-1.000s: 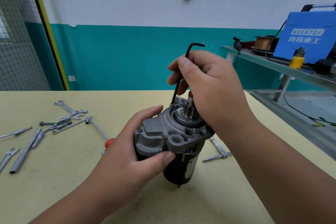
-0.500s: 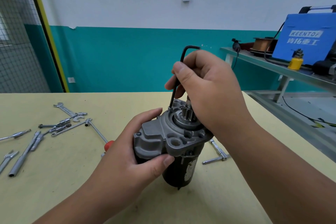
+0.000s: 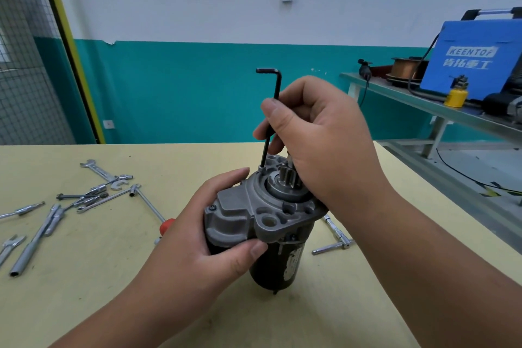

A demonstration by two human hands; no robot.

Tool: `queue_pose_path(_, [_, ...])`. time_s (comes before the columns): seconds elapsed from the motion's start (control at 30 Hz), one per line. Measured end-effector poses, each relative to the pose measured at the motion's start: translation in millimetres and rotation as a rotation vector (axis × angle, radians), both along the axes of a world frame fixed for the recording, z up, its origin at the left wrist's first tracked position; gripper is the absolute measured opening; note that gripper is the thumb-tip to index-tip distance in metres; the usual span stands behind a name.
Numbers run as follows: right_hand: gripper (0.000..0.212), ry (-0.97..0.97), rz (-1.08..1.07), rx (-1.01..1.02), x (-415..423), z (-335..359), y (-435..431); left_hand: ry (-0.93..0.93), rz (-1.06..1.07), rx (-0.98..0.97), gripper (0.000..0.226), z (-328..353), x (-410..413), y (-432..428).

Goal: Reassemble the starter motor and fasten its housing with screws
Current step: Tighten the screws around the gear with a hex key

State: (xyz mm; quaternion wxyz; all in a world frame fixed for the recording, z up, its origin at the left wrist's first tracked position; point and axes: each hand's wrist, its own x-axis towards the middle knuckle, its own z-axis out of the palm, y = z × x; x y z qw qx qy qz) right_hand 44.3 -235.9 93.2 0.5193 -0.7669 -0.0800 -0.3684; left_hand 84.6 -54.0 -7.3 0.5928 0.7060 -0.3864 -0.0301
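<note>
The right hand (image 3: 324, 144) is pinching the long shank of the black hex key (image 3: 278, 85) between thumb and fingertips. The key's short arm, pointing right a second ago, is now pointing left. The key is turning, so the housing screw (image 3: 262, 168) under its tip, just below the right thumb, is probably being run in.

The left hand (image 3: 197, 240) is gripping the starter motor (image 3: 254, 215), fingers wrapped round its grey nose housing, and is keeping it upright on the yellow table (image 3: 84, 277).

Counting: one motor, one hex key, one screw under the key, and one more screw head (image 3: 212, 207) showing beside the left fingers. The spanners (image 3: 96, 169) lying well left of the left hand are too tangled to count.
</note>
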Motion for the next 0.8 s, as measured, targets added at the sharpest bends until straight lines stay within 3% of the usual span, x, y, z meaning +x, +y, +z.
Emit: queue_pose_path(0.8, [0.017, 0.016, 0.015, 0.014, 2.1, 0.5, -2.3, -0.010, 0.002, 0.009, 0.072, 0.9, 0.1, 0.4])
